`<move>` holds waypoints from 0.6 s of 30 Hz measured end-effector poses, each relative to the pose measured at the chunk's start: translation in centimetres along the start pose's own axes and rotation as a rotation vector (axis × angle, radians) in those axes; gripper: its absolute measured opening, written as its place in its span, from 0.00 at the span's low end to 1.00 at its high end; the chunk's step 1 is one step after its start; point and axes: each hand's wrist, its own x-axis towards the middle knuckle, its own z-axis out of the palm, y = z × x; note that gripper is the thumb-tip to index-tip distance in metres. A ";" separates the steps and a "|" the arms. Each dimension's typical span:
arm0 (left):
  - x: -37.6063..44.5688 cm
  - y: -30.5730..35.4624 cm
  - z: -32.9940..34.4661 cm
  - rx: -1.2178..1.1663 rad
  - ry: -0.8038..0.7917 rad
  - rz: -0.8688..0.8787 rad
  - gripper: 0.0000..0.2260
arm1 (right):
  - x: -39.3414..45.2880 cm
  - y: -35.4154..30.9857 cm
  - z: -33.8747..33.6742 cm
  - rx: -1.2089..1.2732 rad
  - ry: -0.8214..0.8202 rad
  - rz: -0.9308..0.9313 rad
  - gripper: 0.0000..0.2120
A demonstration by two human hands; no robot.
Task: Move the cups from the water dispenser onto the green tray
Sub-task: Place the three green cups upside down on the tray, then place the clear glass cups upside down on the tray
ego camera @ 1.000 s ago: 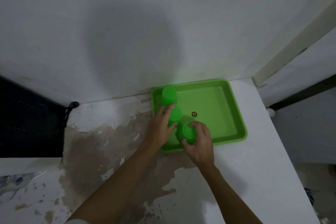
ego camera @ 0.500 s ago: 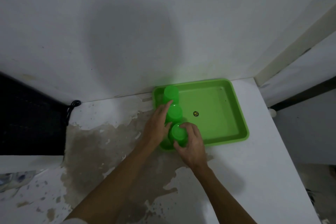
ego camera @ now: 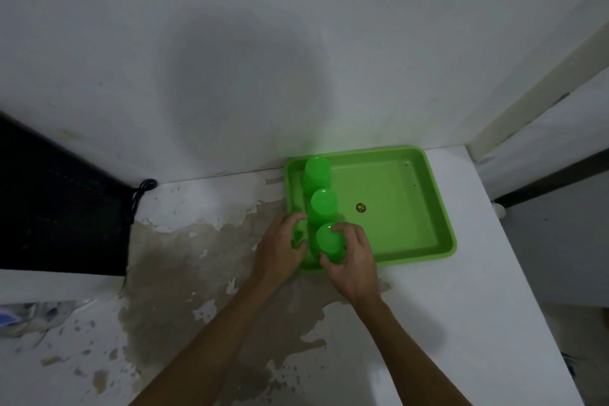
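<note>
- White counter [ego camera: 461, 323] in a corner, white wall [ego camera: 296, 26] behind; paint on the counter is peeled off in a big brown patch [ego camera: 204, 273] at centre-left.
- Black cord [ego camera: 140, 191] hangs at the counter's back-left edge beside a dark gap.
- Green tray [ego camera: 441, 208] sits at the back of the counter, far edge close to the wall; small dark round sticker [ego camera: 361, 207] on its floor.
- Three green cups inside the tray, upside down, in a line along its left side: far cup [ego camera: 317, 171], middle cup [ego camera: 323, 206], near cup [ego camera: 329, 242]. Far and middle cups overlap in view; cannot tell if they touch.
- Right hand [ego camera: 354, 260] wraps the near cup from the right and front, fingers curled over its top edge, thumb on the near side; gripping the near cup.
- Right forearm runs in from bottom right, wrist bent slightly inward.
- Left hand [ego camera: 280, 249] rests at the tray's near-left corner, fingers curled loosely over the rim, fingertips just beside the middle cup and near cup; nothing clearly in its grasp, and contact with a cup cannot be told.
- Left forearm comes in diagonally from bottom centre-left.
- Both arms bare; the hands sit close together either side of the near cup.
- Right half of the tray holds no cups.
</note>
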 end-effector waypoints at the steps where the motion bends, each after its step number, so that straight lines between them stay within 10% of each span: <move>1: -0.1 0.0 0.0 -0.004 0.000 0.004 0.21 | 0.0 0.0 -0.1 -0.006 -0.003 -0.002 0.26; 18: -9.7 -5.6 -6.9 -0.226 0.121 -0.088 0.11 | -4.1 -7.5 1.9 0.051 0.010 -0.126 0.04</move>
